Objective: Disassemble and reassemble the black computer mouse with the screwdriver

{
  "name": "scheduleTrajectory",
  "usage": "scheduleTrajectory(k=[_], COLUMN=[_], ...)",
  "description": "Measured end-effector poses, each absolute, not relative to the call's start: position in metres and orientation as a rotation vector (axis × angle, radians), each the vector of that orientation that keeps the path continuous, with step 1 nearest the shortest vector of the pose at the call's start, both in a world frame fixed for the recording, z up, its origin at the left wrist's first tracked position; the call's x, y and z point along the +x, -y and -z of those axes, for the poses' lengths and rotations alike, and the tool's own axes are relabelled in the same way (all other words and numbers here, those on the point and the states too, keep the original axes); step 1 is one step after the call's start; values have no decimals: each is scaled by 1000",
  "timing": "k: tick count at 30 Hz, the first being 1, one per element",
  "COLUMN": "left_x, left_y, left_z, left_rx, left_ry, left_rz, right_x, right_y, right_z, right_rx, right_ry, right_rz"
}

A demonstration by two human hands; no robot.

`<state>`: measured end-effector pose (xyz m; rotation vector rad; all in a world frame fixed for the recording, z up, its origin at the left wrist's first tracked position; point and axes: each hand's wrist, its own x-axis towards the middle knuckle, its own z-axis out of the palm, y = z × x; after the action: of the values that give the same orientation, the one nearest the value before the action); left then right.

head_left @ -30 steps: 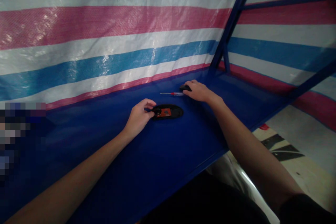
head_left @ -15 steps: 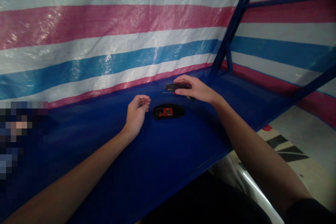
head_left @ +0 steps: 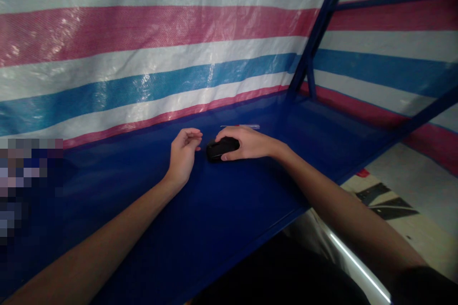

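Observation:
The black top cover of a computer mouse (head_left: 223, 148) is in my right hand (head_left: 246, 142), thumb on the near side and fingers over the far side. It sits over the mouse's base, whose red circuit board is now hidden. Whether cover and base are joined I cannot tell. Just left of the mouse, my left hand (head_left: 185, 150) hovers with loosely curled fingers, thumb apart, and nothing visible in it. Behind my right hand lies a thin screwdriver (head_left: 248, 126) with a clear and red handle, its shaft pointing left.
A blue table (head_left: 200, 209) carries everything, its near edge running diagonally to the right. Behind it hangs a striped plastic sheet (head_left: 161, 28). Blue frame bars (head_left: 315, 43) rise at the right corner. Something pixelated (head_left: 21, 181) is at the far left.
My right hand has brought the black cover down and toward me onto the open mouse base, covering the red board. The screwdriver behind is now less hidden. My left hand has barely moved.

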<state>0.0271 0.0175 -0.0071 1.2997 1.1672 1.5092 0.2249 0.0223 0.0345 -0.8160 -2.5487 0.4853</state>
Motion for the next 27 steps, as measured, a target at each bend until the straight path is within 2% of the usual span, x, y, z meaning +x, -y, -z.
scheduleTrajectory(k=[15, 27], left_x=[28, 28], left_y=[-16, -17], left_z=[6, 6], left_rx=[1371, 1380], left_ry=[-1172, -1177], left_rz=[-1329, -1338], right_x=[222, 220], right_y=[-20, -20], right_z=[-34, -31], right_rx=[-787, -814], right_ry=[2633, 2656], right_rz=[-542, -522])
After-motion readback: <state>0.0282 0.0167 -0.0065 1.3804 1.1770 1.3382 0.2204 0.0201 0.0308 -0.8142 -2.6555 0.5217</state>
